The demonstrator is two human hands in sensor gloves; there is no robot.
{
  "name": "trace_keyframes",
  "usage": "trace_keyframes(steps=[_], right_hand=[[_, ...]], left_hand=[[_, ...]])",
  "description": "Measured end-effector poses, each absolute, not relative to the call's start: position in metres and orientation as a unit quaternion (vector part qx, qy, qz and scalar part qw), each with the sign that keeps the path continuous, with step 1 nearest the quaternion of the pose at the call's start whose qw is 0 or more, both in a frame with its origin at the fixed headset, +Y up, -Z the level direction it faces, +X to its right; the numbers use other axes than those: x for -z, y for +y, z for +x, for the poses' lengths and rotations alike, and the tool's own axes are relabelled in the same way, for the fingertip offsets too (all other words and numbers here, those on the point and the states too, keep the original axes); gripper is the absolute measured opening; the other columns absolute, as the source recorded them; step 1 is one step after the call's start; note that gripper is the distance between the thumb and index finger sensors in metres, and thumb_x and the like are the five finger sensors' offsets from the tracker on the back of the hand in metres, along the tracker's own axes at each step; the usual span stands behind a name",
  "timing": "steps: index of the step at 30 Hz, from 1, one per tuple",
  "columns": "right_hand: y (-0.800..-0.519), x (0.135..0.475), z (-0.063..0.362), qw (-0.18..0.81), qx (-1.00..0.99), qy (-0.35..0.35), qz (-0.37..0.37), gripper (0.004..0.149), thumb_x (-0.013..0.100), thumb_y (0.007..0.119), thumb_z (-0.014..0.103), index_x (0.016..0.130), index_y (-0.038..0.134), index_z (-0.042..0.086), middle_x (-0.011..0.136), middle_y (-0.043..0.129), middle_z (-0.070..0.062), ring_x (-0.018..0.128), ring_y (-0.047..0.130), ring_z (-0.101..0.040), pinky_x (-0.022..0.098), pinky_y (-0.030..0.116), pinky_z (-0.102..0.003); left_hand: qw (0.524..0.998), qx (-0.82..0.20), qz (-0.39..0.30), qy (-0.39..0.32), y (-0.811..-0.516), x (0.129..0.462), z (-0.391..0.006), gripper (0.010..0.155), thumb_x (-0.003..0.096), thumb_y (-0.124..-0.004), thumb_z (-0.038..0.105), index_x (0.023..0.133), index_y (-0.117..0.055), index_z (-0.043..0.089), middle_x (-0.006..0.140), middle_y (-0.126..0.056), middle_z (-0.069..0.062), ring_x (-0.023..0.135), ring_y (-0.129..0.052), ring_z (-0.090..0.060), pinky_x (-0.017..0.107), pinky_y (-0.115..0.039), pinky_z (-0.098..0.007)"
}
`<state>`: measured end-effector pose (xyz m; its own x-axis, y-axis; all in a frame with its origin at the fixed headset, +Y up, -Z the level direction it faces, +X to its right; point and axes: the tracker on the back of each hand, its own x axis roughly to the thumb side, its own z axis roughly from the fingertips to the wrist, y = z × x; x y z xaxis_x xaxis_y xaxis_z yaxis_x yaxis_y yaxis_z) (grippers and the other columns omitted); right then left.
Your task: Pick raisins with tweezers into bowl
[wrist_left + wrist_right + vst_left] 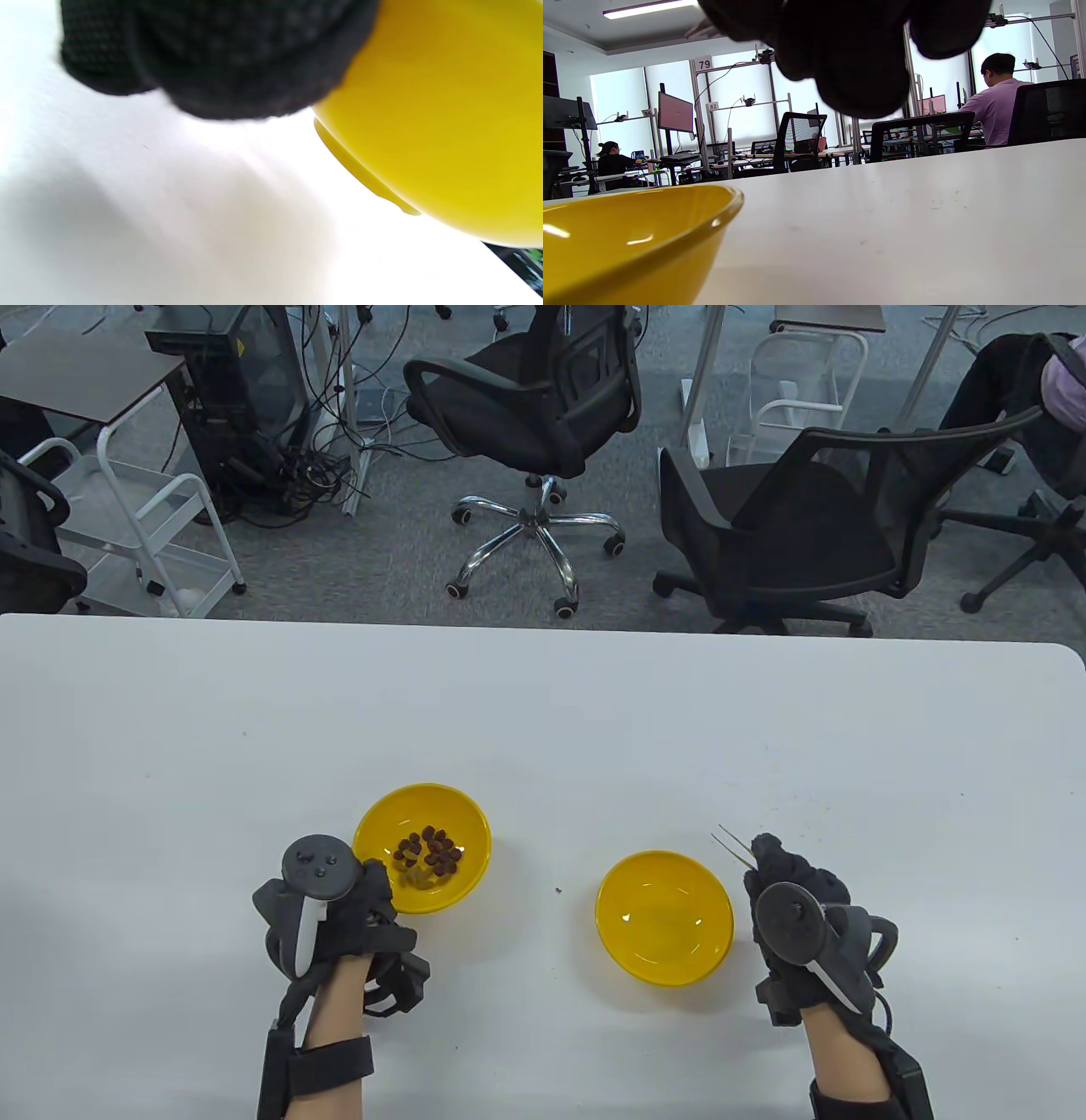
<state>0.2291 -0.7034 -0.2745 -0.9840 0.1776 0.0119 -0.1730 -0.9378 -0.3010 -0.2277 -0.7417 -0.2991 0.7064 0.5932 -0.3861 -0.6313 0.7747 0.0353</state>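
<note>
Table view showed the right hand point(793, 899) pinching the tweezers point(735, 846), tips pointing up-left, away from the empty bowl point(664, 918). Left hand point(339, 912) touched the raisin bowl point(422, 848); its finger pose couldn't be told.

Glossy plastic bowl point(664, 918), matt table point(543, 712)

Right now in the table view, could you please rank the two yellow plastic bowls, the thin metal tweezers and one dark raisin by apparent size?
1-2. Empty yellow plastic bowl and raisin-filled yellow plastic bowl: alike, unranked.
3. Thin metal tweezers, partly hidden by the right hand.
4. One dark raisin.
</note>
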Motion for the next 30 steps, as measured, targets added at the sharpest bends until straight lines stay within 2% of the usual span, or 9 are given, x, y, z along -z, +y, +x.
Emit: trace_keyframes(steps=[8,14,21,30], right_hand=[[-0.7,0.269,0.22,0.094,-0.981,-0.17,0.02,0.052,0.044,0.074,0.035,0.094,0.074,0.02,0.07,0.088,-0.009,0.048,0.1,-0.019,0.06,0.07,-0.057],[-0.696,0.265,0.209,0.097,-0.979,-0.174,0.036,0.054,0.043,0.075,0.032,0.093,0.074,0.013,0.07,0.089,-0.006,0.048,0.1,-0.02,0.059,0.071,-0.055],[-0.689,0.258,0.19,0.104,-0.971,-0.201,0.078,0.055,0.041,0.08,0.033,0.091,0.074,0.01,0.069,0.093,-0.004,0.048,0.104,-0.018,0.057,0.074,-0.052],[-0.677,0.251,0.143,0.091,-0.963,-0.189,0.169,0.05,0.039,0.083,0.035,0.087,0.087,0.02,0.069,0.095,-0.005,0.05,0.102,-0.019,0.059,0.072,-0.053]], left_hand=[[0.938,-0.326,-0.057,0.105,-0.729,0.287,-0.19,0.052,0.0555,-0.059,0.031,0.094,-0.06,-0.003,0.042,-0.1,-0.001,0.008,-0.1,0.001,0.028,-0.092,-0.034],[0.947,-0.308,-0.059,0.068,-0.726,0.279,-0.172,0.052,0.0554,-0.059,0.031,0.094,-0.061,-0.003,0.041,-0.1,-0.002,0.008,-0.1,-0.001,0.028,-0.092,-0.034],[0.948,-0.305,-0.064,0.06,-0.725,0.277,-0.167,0.052,0.0554,-0.06,0.031,0.094,-0.061,-0.004,0.041,-0.1,-0.002,0.007,-0.1,-0.001,0.028,-0.092,-0.034],[0.95,-0.3,-0.071,0.057,-0.725,0.277,-0.165,0.052,0.0554,-0.06,0.031,0.094,-0.061,-0.004,0.041,-0.1,-0.002,0.007,-0.1,-0.001,0.028,-0.092,-0.034]])
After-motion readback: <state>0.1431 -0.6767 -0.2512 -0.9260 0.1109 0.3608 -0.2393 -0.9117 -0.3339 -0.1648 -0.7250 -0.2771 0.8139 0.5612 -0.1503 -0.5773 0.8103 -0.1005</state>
